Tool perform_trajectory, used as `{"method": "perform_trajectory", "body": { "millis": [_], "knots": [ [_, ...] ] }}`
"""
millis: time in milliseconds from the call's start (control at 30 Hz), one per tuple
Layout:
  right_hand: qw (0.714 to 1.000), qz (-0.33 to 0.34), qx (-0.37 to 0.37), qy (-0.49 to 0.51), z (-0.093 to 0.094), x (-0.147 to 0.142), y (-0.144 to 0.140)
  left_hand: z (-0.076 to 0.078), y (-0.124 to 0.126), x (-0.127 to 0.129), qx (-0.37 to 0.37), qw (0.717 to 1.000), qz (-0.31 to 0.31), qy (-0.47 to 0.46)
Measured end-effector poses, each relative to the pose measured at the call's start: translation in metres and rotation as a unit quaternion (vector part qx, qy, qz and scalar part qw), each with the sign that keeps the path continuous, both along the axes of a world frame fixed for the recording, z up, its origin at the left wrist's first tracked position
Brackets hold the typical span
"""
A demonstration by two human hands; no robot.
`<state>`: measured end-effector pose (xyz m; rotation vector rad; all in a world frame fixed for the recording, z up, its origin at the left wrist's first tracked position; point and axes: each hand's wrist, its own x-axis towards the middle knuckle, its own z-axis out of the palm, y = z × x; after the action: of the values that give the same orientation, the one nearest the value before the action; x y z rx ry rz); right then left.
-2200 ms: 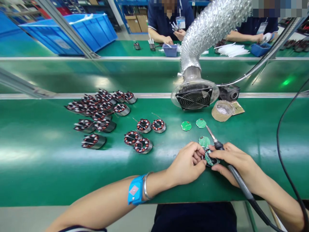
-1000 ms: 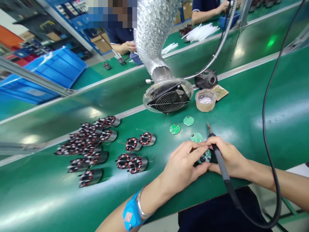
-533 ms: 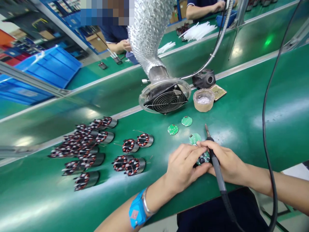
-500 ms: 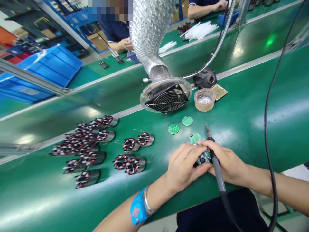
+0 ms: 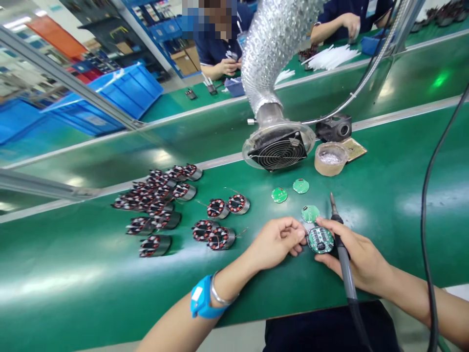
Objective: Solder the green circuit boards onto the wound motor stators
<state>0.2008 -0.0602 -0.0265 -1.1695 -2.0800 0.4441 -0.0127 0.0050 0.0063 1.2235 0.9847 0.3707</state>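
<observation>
My right hand (image 5: 357, 259) grips a black soldering iron (image 5: 340, 239) with its tip pointing away from me, and its fingers also steady a small motor stator topped by a round green circuit board (image 5: 320, 240). My left hand (image 5: 276, 242) touches that stator's left side with its fingertips. A blue wrist strap (image 5: 201, 297) sits on my left wrist. Three loose round green boards (image 5: 310, 213) (image 5: 279, 195) (image 5: 301, 186) lie just beyond on the green belt.
Several wound stators (image 5: 157, 200) are clustered at left, with a few more (image 5: 220, 222) nearer. A fume fan (image 5: 279, 146) on a foil duct, a tape roll (image 5: 330, 159) and an iron stand (image 5: 333, 128) stand behind. A black cable (image 5: 427, 205) hangs at right. Other people work across the far bench.
My left hand has drawn back a little, uncovering the green board on the stator. The view has swung, with the soldering iron still held in my right hand.
</observation>
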Motion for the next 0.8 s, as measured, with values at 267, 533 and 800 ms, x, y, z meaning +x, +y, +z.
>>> {"method": "perform_trajectory", "body": {
  "millis": [267,533,800],
  "knots": [
    [0.999,-0.001,0.030,-0.011,0.000,-0.001,0.001,-0.005,0.007,0.011,-0.160,0.984,0.022,-0.072],
    [1.000,0.003,0.022,-0.008,0.000,-0.001,0.000,-0.001,0.002,0.014,-0.025,0.997,-0.058,0.041],
    [1.000,-0.004,0.008,0.001,0.000,-0.001,0.000,-0.012,-0.015,0.005,0.242,0.967,-0.043,0.059]
  ]
}}
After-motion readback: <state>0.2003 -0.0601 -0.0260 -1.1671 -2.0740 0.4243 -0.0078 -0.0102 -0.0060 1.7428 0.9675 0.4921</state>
